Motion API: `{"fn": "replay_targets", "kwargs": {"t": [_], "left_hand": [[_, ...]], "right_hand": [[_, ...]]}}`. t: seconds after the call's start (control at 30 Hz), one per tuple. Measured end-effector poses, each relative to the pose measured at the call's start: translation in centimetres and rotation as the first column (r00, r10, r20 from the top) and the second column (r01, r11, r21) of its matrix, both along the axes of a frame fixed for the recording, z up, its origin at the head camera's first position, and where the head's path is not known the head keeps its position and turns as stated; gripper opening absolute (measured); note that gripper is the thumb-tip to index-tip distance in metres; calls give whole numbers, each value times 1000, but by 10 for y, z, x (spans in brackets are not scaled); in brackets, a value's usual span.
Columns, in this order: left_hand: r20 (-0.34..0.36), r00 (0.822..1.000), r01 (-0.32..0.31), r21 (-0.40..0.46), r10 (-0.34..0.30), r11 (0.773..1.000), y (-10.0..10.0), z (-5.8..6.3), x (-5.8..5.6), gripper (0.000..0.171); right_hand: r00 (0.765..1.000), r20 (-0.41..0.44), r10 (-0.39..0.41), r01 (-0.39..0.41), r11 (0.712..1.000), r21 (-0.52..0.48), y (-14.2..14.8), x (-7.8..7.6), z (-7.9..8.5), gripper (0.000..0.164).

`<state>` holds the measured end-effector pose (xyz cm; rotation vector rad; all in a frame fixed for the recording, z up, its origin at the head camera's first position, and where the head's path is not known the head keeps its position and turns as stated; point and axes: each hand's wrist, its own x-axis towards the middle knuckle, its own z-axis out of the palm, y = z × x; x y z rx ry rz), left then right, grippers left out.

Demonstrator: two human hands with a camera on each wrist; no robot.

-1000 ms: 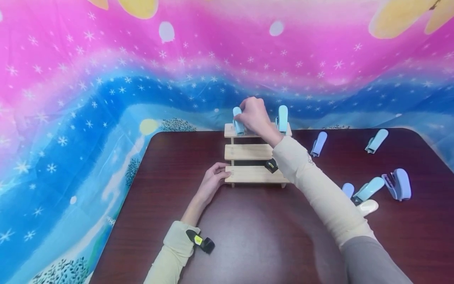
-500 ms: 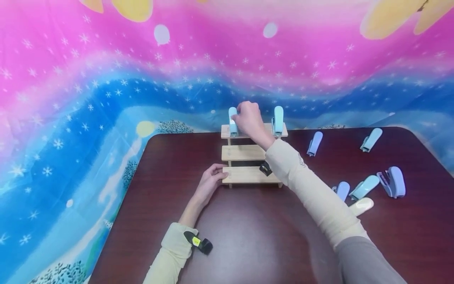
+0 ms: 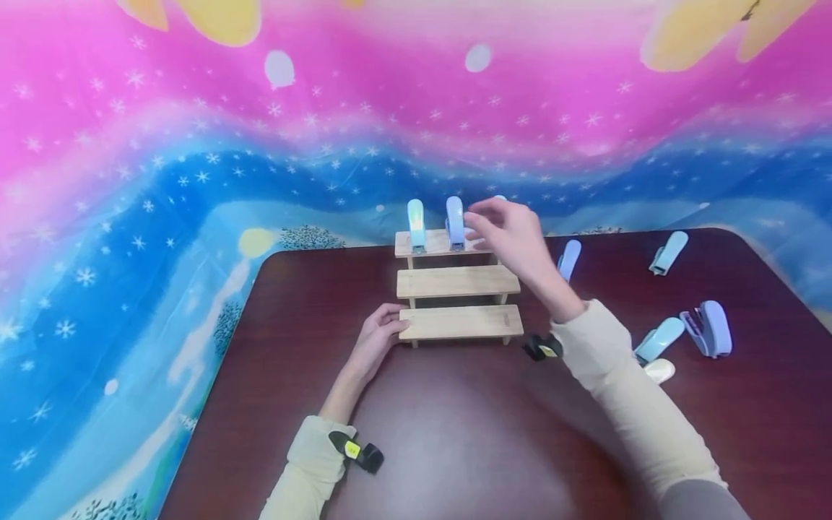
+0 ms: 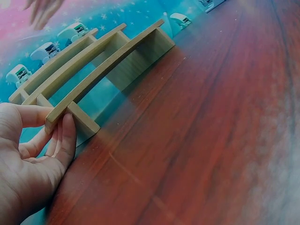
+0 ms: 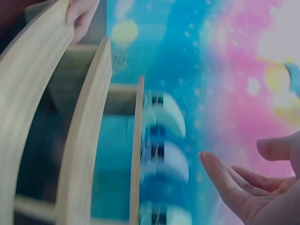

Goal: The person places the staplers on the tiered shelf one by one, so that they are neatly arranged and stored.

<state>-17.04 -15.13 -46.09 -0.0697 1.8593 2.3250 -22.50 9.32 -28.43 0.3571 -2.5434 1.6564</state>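
Note:
A three-tier wooden display stand stands on the dark table. My left hand grips the left end of its lowest tier, thumb on one side and fingers on the other; the left wrist view shows this hand closely. On the top tier stand a mint stapler at the left, a lavender stapler in the middle and a third, greenish stapler at the right, mostly hidden in the head view. My right hand hovers beside the lavender stapler, fingers apart and holding nothing, as the right wrist view confirms.
Right of the stand lie more staplers: a lavender one, a mint one, another mint one, a white one and an opened lavender one. A patterned cloth hangs behind the table.
My right hand has left the mint stapler at the top tier's left and moved right, its fingers spreading. The middle lavender stapler has come into sight. My left hand keeps its hold.

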Motion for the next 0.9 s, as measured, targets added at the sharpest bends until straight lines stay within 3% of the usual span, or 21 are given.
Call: {"fn": "replay_targets", "kwargs": {"t": [0.23,0.4,0.5,0.63,0.77,0.9], "left_hand": [[12,1000,-10,-8,10,1000,-1,-3,5,32],[7,1000,-1,-8,1,1000,0,0,2,31],[7,1000,9,-2,-9,1000,1,0,2,31],[12,1000,4,-8,-4,1000,1,0,2,31],[13,1000,-9,-11,9,1000,1,0,3,32],[5,1000,2,-6,-2,1000,2,-1,2,32]], "right_hand": [[996,77,-53,62,991,-115,75,13,-16,40],[988,140,-72,109,955,-277,129,18,-24,29],[980,184,-70,120,954,-275,154,21,-27,15],[974,217,-65,119,962,-247,179,25,-31,11],[966,249,-68,160,914,-372,198,27,-36,14],[956,262,-129,232,880,-414,220,32,-42,13]]}}
